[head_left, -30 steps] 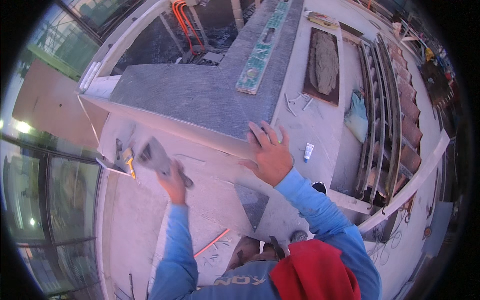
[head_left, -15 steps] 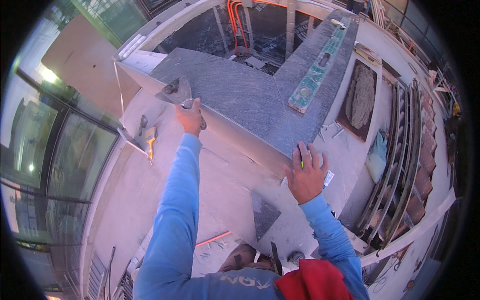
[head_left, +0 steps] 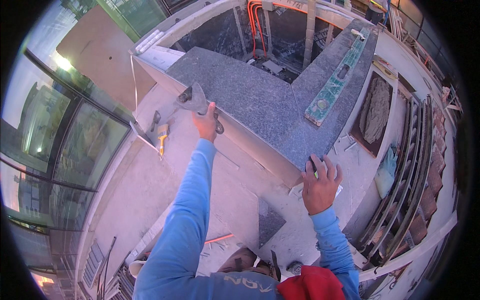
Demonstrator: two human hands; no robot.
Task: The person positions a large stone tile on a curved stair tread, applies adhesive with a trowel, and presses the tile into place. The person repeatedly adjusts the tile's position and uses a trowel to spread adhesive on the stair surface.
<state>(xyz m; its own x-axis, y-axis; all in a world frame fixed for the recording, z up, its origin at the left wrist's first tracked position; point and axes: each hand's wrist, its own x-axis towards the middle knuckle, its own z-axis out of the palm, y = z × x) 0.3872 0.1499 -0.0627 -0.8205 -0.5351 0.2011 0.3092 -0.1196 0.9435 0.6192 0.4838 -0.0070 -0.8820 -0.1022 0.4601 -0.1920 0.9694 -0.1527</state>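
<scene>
My left hand (head_left: 204, 124) is closed round a trowel (head_left: 198, 103), its grey blade just over the front edge of a dark grey stone slab (head_left: 235, 90). A dark lump shows on the blade, and the handle's end sticks out below my fingers. At the slab's near right corner, my right hand (head_left: 321, 189) has its fingers apart and bent. A small black and yellow-green thing (head_left: 315, 174), perhaps a marker, is lodged between these fingers. A green spirit level (head_left: 334, 84) lies along the adjoining slab.
Mortar (head_left: 376, 107) lies on a dark board at the right, near bent metal rails (head_left: 400, 185). A yellow-handled brush (head_left: 162, 139) rests on the floor at the left. Orange conduits (head_left: 257, 30) run inside the opening behind the slabs. A triangular stone offcut (head_left: 269, 222) lies near me.
The whole view has shifted, so the slabs appear farther right. My right hand has drawn slightly off the slab's corner with fingers more bent. My left hand keeps the trowel by the edge.
</scene>
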